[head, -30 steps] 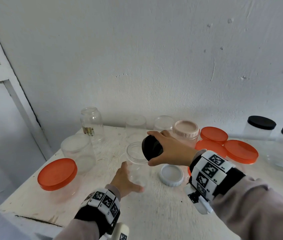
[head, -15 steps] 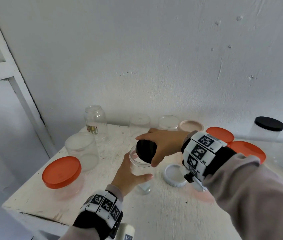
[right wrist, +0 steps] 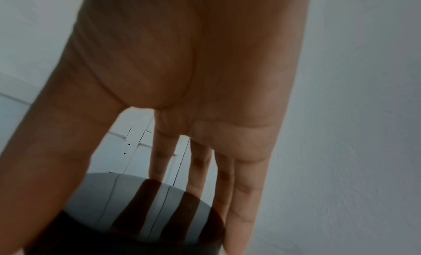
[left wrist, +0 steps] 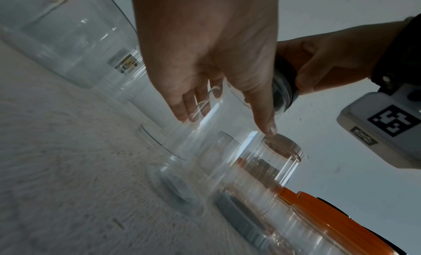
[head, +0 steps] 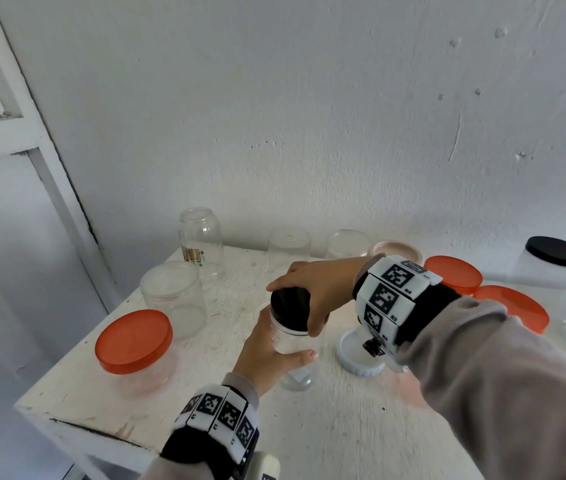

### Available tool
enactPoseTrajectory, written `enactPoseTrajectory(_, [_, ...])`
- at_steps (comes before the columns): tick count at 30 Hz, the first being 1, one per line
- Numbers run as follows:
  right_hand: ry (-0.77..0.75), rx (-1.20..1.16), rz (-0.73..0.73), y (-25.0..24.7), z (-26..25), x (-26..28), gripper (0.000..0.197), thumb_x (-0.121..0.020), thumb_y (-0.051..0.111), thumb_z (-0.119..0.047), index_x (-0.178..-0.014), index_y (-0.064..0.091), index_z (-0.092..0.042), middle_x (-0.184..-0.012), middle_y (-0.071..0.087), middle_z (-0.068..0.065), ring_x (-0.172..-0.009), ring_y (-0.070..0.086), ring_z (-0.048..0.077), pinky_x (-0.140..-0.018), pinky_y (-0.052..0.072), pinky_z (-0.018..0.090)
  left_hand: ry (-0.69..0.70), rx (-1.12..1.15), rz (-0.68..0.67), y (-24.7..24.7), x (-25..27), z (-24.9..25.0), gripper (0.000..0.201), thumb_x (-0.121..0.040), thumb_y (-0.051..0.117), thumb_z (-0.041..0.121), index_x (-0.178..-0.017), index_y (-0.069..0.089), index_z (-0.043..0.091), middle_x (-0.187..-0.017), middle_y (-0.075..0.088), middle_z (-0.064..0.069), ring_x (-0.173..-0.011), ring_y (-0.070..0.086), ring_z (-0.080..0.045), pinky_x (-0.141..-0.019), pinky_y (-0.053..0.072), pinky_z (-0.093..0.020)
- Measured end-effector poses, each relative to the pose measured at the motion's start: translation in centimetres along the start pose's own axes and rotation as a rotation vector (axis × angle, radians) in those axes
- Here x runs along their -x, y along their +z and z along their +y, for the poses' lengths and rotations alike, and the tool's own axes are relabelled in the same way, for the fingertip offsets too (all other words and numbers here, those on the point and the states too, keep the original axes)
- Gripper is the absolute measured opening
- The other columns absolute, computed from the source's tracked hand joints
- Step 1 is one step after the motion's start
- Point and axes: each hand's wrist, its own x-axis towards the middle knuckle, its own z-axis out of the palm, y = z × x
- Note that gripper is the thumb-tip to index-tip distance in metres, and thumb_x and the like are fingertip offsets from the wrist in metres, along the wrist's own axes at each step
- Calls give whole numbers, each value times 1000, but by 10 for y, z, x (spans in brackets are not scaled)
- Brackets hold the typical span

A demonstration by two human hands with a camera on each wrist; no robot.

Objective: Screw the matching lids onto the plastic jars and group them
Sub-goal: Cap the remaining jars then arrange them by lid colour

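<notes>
Black lid [head: 290, 308] seated on clear jar [head: 292, 344] mid-surface [head: 326, 427] — right hand [head: 319, 289] fingers clamped round its rim for turning. Left hand [head: 267, 355] wrapped round jar beneath lid — steadying against twist.

My left hand [head: 263, 355] wraps the clear plastic jar [head: 290, 341], thumb across its front; my right hand [head: 319, 289] grips the round black lid [head: 290, 308] from above, fingers spread around its rim.
</notes>
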Motion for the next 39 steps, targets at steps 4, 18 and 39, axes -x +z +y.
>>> enactPoseTrajectory(4, [-12, 30, -26, -2, -1, -1, 91, -76, 77, -24, -147, 24, -42, -139, 31, -7, -131, 35, 21, -102, 43, 44, -8, 20, -8, 0, 0, 1, 70, -53, 80, 40, -109, 38, 50, -111, 49, 33, -91, 40, 32, -73, 35, -4])
enactPoseTrajectory(18, [-13, 66, 5, -5, -1, -10, 88, -69, 80, -43, -143, 34, -37, -134, 41, -10, -123, 41, 15, -94, 44, 35, -2, 12, -8, -1, -1, -2, 68, -61, 85, 31, -106, 39, 51, -110, 48, 35, -91, 37, 34, -77, 30, -3])
enactPoseTrajectory(39, [35, 60, 10, -3, -1, -9, 89, -66, 79, -50, -142, 34, -37, -120, 41, -12, -114, 42, 12, -92, 44, 36, 8, 6, 16, 1, -1, -1, 71, -53, 81, 40, -109, 38, 50, -114, 50, 31, -102, 42, 22, -78, 33, -6])
